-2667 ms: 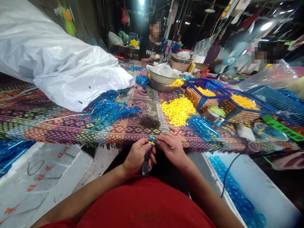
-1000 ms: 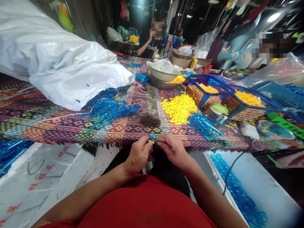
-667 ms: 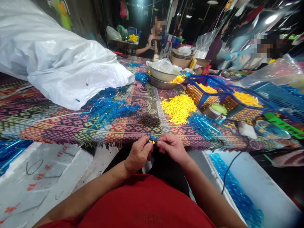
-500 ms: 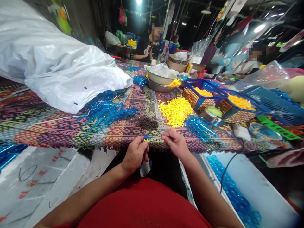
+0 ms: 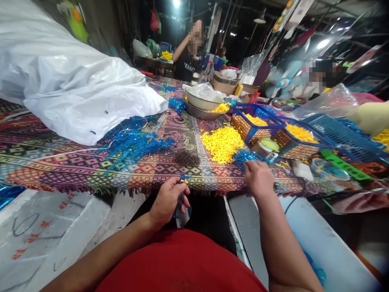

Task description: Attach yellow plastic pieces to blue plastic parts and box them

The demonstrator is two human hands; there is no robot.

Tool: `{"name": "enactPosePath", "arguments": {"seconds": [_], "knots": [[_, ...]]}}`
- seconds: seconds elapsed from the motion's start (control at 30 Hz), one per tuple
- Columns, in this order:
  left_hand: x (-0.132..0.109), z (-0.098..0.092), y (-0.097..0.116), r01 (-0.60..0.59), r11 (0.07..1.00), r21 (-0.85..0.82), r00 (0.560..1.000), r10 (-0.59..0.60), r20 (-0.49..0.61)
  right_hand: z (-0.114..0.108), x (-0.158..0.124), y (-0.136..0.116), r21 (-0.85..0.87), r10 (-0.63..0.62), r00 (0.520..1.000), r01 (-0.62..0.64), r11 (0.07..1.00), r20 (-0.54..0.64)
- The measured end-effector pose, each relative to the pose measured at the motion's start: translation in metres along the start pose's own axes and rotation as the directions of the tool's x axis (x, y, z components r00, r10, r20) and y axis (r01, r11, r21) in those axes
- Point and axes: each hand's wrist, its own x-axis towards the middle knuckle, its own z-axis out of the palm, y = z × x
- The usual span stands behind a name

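Note:
My left hand [image 5: 167,199] is closed, pinching a small blue see-through plastic piece with yellow parts [image 5: 184,178] between thumb and forefinger. Its other fingers curl beneath, with more dark blue plastic below them. My right hand [image 5: 260,178] lies at the near edge of a bunch of blue see-through plastic pieces [image 5: 244,155]. Its fingers are bunched and point down; whatever is in them is hidden. Between the hands, farther back, are a heap of small yellow plastic pieces [image 5: 223,142] and a smaller heap of tiny dark bits [image 5: 187,158].
A large white sack [image 5: 91,93] covers the table's left, beside blue plastic pieces [image 5: 133,142]. Stacked bowls [image 5: 203,101] and blue baskets [image 5: 258,132] of yellow pieces stand farther back. A lidded mug [image 5: 266,148] and a green strip [image 5: 345,164] lie right. A person [image 5: 187,65] sits opposite.
My right hand has moved right, away from my left hand, to the blue pieces. My left hand has kept its pinch on the blue and yellow piece. The person opposite has raised an arm.

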Motion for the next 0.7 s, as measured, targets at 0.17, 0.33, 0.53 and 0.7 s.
{"name": "enactPosePath", "arguments": {"seconds": [0.17,0.33,0.53,0.7], "knots": [[-0.001,0.002,0.001,0.006,0.995,-0.098,0.999,-0.001,0.052,0.001,0.01,0.029,-0.161,0.096,0.994,-0.086,0.983,0.056],[-0.004,0.003,0.0,0.008,0.997,-0.076,0.998,-0.003,0.066,0.002,0.019,0.035,-0.187,0.102,0.977,-0.067,0.98,0.186],[-0.005,0.005,-0.003,0.005,0.998,-0.055,0.997,0.0,0.083,0.019,0.027,0.048,-0.064,0.15,0.971,-0.14,0.988,0.184],[-0.004,0.002,-0.003,0.019,0.995,-0.097,0.998,-0.014,0.06,0.022,0.032,0.06,0.209,0.134,0.989,-0.144,0.967,0.058]]}}
